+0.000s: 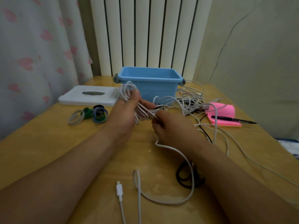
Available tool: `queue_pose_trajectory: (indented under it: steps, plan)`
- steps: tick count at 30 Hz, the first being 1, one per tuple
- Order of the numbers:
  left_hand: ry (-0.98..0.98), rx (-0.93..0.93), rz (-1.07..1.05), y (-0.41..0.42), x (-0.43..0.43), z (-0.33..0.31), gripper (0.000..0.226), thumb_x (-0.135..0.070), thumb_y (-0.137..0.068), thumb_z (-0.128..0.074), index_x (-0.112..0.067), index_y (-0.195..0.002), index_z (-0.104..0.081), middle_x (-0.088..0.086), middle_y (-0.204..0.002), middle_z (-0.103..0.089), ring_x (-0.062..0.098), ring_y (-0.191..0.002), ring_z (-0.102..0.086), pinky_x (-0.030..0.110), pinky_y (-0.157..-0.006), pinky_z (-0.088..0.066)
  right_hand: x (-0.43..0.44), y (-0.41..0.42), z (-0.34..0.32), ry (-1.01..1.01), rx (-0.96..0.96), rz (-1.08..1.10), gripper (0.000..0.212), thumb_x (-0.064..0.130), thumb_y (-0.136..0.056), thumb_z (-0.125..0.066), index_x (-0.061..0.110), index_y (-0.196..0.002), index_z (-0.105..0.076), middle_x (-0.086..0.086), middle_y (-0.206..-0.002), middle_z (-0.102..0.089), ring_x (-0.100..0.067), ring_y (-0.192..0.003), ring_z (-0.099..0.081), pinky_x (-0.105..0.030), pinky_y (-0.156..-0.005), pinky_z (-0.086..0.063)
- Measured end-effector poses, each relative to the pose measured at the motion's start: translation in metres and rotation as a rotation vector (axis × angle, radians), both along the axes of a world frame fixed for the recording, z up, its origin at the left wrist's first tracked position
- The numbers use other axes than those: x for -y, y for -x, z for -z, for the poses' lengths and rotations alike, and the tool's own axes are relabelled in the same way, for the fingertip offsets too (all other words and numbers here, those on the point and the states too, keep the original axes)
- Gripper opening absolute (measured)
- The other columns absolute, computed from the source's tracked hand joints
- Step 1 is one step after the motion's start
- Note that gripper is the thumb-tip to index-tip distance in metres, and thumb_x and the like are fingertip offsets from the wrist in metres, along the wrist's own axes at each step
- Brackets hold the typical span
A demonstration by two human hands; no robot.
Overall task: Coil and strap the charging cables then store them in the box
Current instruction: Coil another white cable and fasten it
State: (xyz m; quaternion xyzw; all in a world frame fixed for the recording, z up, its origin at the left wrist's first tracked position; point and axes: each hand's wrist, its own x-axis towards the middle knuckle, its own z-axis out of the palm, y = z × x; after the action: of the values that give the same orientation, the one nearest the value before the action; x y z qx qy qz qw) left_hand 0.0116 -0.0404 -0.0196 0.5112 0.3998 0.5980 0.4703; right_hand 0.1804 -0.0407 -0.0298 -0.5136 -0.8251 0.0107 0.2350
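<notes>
My left hand (127, 110) grips a bundle of white cable loops (127, 92) above the middle of the wooden table. My right hand (168, 125) pinches the same white cable just right of the bundle. From there the cable's loose tail (186, 160) runs down over the table and ends in a white plug (119, 189) near the front edge. The open blue box (148, 81) stands behind the hands. Several coloured straps (90, 114) lie to the left of my left hand.
A white lid (87, 96) lies left of the box. More tangled white and black cables (191, 101) spread right of the box. A pink sticky-note pad (226, 110) with a black pen (233, 119) lies at right. A black cable coil (186, 177) is under my right forearm.
</notes>
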Motion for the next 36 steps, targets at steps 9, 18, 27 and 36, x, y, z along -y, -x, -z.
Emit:
queue_pose_trajectory:
  steps: [9, 18, 27, 36]
  plan:
    - [0.010, 0.073, 0.034, 0.047, -0.018, -0.018, 0.038, -0.048, -0.114, -0.043, -0.019, -0.091, -0.055, -0.001, -0.063, -0.035, 0.012, -0.049, -0.032, 0.026, -0.043, -0.033, -0.009, -0.017, 0.003, 0.092, 0.129, 0.068, 0.015, 0.024, -0.100, -0.054, 0.023, -0.102, -0.069, -0.001, -0.101, -0.069, -0.025, -0.096, -0.064, -0.036, -0.075, -0.052]
    - [-0.082, -0.942, 0.209, 0.012, 0.003, -0.007, 0.024, -0.059, -0.101, -0.060, -0.041, -0.112, -0.072, -0.026, -0.097, -0.073, -0.010, -0.089, -0.065, 0.012, -0.076, -0.048, -0.006, -0.016, -0.002, -0.029, -0.093, 0.058, 0.013, 0.028, -0.097, -0.065, 0.027, -0.109, -0.066, 0.005, -0.096, -0.072, -0.021, -0.090, -0.067, -0.036, -0.072, -0.052]
    - [-0.071, -0.959, 0.255, 0.018, 0.001, -0.005, 0.013, -0.042, -0.105, -0.065, -0.033, -0.097, -0.071, 0.002, -0.076, -0.071, 0.008, -0.061, -0.063, 0.031, -0.061, -0.057, -0.005, -0.016, -0.002, -0.042, -0.217, -0.041, 0.018, 0.033, -0.095, -0.072, 0.026, -0.103, -0.058, 0.007, -0.090, -0.068, -0.016, -0.082, -0.064, -0.043, -0.073, -0.056]
    - [-0.074, -0.840, 0.273, 0.022, 0.000, -0.003, 0.020, -0.044, -0.107, -0.059, -0.037, -0.092, -0.070, -0.006, -0.062, -0.063, 0.010, -0.057, -0.061, 0.034, -0.062, -0.055, -0.005, -0.015, -0.001, -0.005, -0.125, -0.061, 0.013, 0.020, -0.095, -0.063, 0.027, -0.106, -0.065, 0.010, -0.094, -0.067, -0.012, -0.085, -0.061, -0.035, -0.072, -0.052]
